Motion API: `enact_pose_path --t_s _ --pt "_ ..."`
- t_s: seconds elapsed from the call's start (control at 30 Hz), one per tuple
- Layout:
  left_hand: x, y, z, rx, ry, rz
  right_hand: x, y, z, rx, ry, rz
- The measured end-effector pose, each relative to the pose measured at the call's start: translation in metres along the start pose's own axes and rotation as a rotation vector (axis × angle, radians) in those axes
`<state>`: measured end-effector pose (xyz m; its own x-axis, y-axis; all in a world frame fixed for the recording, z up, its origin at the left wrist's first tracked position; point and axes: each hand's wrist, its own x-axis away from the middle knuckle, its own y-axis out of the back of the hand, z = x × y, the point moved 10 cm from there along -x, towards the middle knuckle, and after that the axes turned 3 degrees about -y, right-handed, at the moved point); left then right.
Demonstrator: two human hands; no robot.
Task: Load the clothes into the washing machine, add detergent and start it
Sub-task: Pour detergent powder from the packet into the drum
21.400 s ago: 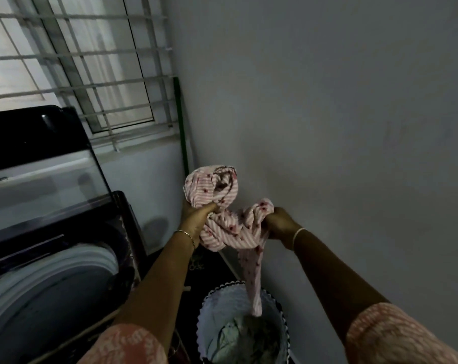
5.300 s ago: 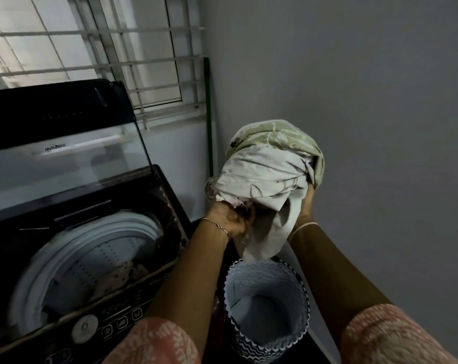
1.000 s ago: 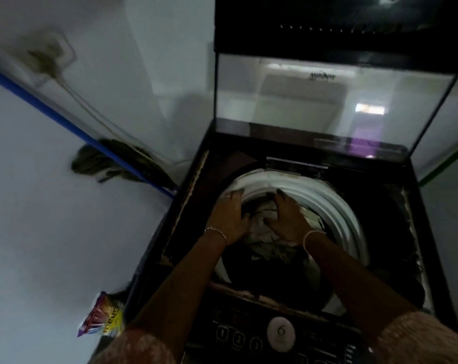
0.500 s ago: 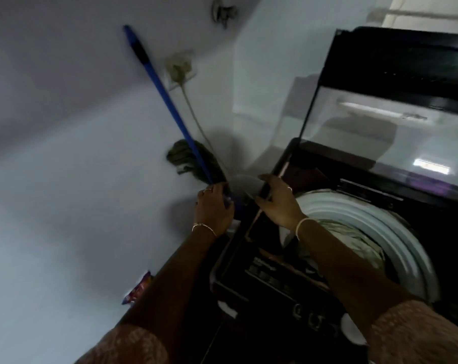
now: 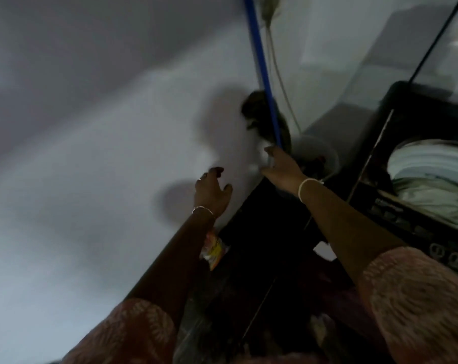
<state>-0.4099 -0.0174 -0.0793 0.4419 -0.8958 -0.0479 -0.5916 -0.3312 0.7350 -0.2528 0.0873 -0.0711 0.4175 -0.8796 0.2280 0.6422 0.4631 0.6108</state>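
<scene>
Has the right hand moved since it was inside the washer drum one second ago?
Yes. The right hand has left the drum and now reaches to its left, near the blue mop handle.

Two hands reach across mid-frame: the left hand and the right hand. There are two bangles, one per wrist: a gold bangle and a white bangle. One ring is on the left hand. Along the bottom edge are two patterned sleeves, the left sleeve and the right sleeve.

- One blue mop handle, top centre
- One dark mop head
- One pale cable
- One translucent bucket
- One colourful packet
- One washing machine, at the right edge, with one glass lid and one drum
</scene>
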Motion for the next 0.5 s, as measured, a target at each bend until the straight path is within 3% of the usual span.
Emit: enact_pose_path --t_s 0.2,0.5 --pt "0.024 -0.012 0.109 0.039 0.186 0.002 -0.013 -0.093 -0.031 -0.006 -0.095 0.114" --pt "0.032 -0.113 0.283 0.039 0.364 0.081 -0.063 -0.294 -0.126 -0.033 -0.165 0.347"
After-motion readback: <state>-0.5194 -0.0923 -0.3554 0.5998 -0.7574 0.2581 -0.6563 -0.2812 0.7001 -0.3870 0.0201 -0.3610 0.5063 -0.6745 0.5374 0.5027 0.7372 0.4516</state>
